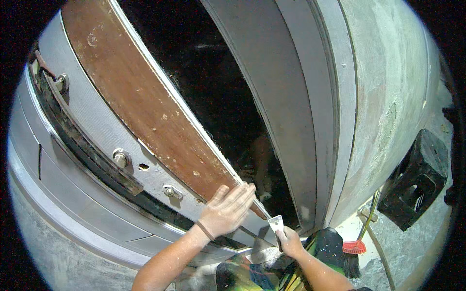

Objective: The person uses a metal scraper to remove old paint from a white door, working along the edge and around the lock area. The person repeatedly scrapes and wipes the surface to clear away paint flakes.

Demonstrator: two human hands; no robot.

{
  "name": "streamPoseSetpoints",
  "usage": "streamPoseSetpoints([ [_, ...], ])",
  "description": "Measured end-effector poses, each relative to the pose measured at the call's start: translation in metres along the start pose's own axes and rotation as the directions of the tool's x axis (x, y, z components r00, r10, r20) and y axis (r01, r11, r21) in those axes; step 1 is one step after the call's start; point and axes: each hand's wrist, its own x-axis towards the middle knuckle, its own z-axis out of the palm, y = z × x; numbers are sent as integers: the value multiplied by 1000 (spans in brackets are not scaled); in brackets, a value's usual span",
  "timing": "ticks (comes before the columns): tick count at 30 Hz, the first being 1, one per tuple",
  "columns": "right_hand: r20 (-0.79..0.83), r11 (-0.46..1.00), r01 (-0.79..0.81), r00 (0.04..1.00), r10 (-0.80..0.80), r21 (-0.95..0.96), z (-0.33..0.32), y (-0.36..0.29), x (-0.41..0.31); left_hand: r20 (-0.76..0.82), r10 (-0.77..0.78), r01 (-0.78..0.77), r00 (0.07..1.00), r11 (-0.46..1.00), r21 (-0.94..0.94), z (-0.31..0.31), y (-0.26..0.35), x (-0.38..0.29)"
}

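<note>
My left hand lies flat against the lower part of a worn brown door panel, its fingertips at the panel's pale edge strip. Nothing is held in it. My right hand grips the handle of a putty knife. The knife's blade is coated with whitish material and points up, at the bottom end of the edge strip. Whether the blade touches the strip, I cannot tell. Left of the panel, a grey metal door stile carries a lock fitting and a ragged hole.
A long pull handle stands off the stile on metal posts. Beyond the edge strip is a dark gap or glass, beside a grey frame. At right are a plastered wall, a black plastic stool and a red broom.
</note>
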Motion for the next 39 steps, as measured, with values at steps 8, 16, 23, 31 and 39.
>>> streamPoseSetpoints([
  [8,-15,998,27,999,-28,-51,-13,9,22,504,-139,470,853,625,-623,23,111,-49],
  [16,98,985,161,981,-166,55,13,-4,12,833,-465,403,299,-729,-553,93,161,-48],
  [23,102,995,25,994,-35,95,31,-4,23,713,-607,339,350,-628,-701,94,175,-26],
  [31,-90,988,127,989,-119,88,16,-11,37,716,-580,392,388,-599,-698,101,173,3],
  [39,-91,976,206,973,-211,-67,8,-2,59,775,-565,447,282,-638,-628,118,180,19],
])
